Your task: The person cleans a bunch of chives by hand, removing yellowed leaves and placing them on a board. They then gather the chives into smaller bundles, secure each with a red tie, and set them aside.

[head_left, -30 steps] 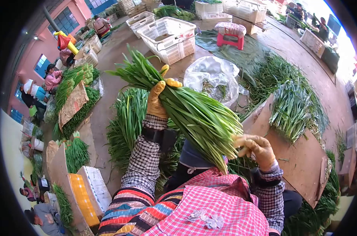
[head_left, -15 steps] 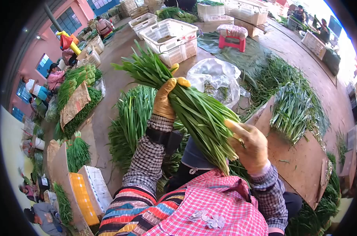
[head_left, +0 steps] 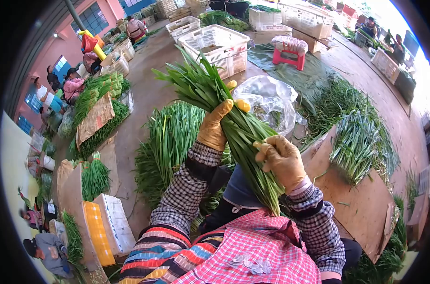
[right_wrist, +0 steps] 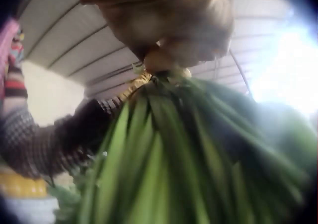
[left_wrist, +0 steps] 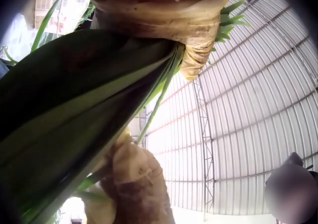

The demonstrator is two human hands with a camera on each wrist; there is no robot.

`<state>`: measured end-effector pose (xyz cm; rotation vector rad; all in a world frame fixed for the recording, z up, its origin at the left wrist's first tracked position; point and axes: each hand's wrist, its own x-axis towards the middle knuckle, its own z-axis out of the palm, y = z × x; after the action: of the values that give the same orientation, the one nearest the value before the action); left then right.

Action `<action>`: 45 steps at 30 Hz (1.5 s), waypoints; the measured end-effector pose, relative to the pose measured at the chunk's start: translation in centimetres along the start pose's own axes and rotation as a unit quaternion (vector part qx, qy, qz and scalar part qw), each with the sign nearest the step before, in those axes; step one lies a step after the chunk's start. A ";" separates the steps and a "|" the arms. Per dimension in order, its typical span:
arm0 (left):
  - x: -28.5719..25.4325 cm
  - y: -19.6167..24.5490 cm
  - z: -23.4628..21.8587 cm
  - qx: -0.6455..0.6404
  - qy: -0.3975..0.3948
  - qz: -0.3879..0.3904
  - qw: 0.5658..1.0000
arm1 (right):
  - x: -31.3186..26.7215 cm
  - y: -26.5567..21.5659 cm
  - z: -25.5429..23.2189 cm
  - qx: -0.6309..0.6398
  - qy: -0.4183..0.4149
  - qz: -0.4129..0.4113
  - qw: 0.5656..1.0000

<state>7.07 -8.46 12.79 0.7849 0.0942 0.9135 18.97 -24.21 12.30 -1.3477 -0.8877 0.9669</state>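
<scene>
My left hand (head_left: pixel 214 127), in a yellowish glove, grips a thick bunch of garlic chives (head_left: pixel 243 137) round its upper part. The leaf tips fan out up and left past the thumb, and the pale stem ends point down toward my lap. My gloved right hand (head_left: pixel 286 158) is at the lower half of the bunch, its fingers curled and pinching at the leaves. In the left wrist view, a green leaf passes by the curled fingers of the right hand (left_wrist: pixel 139 177). From the right wrist, the chives (right_wrist: pixel 159 154) hang below the right hand (right_wrist: pixel 174 25), blurred.
More chives lie in a heap (head_left: pixel 167 137) beyond my left arm. At the right, a pile of greens (head_left: pixel 357 146) rests by a brown board (head_left: pixel 362 208). A clear plastic bag (head_left: pixel 267 99), a white crate (head_left: pixel 234 59) and a red stool (head_left: pixel 288 59) stand ahead.
My right hand has moved from the stem ends up along the bunch toward its middle, fingers now more curled. The left hand keeps its grip, and the bunch has turned steeper.
</scene>
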 end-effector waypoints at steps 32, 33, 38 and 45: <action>-0.3 -0.4 -1.4 -0.037 0.024 -0.003 0.999 | -0.6 -3.7 -1.9 -0.413 0.085 -0.405 0.811; -0.3 -0.4 -1.6 -0.038 0.033 -0.001 0.999 | -1.7 -3.9 -3.1 -0.386 0.056 -0.379 0.840; -0.6 0.2 -1.6 -0.032 0.028 -0.003 0.999 | -7.2 -2.3 -11.0 -0.576 -0.106 0.087 0.806; -0.7 -0.1 0.7 -0.023 0.021 -0.017 0.999 | -5.6 -2.3 -5.7 -0.490 0.036 -0.199 0.848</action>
<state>6.97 -9.39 13.11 0.7195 0.1228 0.8976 22.36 -31.44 14.57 -1.8956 -1.6375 0.0727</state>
